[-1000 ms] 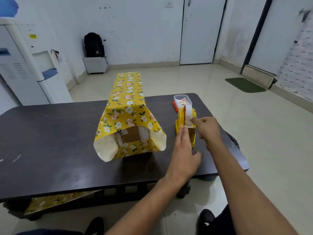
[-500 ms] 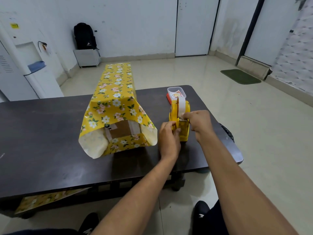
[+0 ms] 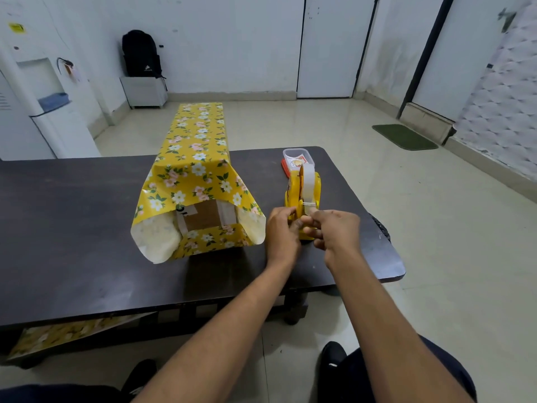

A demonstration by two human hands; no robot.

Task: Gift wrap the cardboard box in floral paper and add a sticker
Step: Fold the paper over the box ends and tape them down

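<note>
1. Box point(image 3: 203, 215): only its near end shows; paper point(image 3: 194, 146) hides the rest.
2. Dispenser point(image 3: 291, 196): front hidden behind left grip point(image 3: 283, 232); tape point(image 3: 308, 181) end lost in right grip point(image 3: 338, 228).
3. Stickers point(image 3: 296, 162) in tub point(image 3: 290, 152): too small to read.
4. Worktop point(image 3: 72, 228): left end cut off.

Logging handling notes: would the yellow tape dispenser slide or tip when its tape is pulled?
Probably light enough to slide: the left hand holds the tape dispenser while the right hand pinches the tape. It stands tall and narrow, so it may tip sideways.

Surface: dark wooden table point(image 3: 72, 228)
Centre: long cardboard box in yellow floral paper point(image 3: 194, 158)
Right: yellow tape dispenser point(image 3: 291, 196); clear plastic container point(image 3: 297, 156) behind it
</note>
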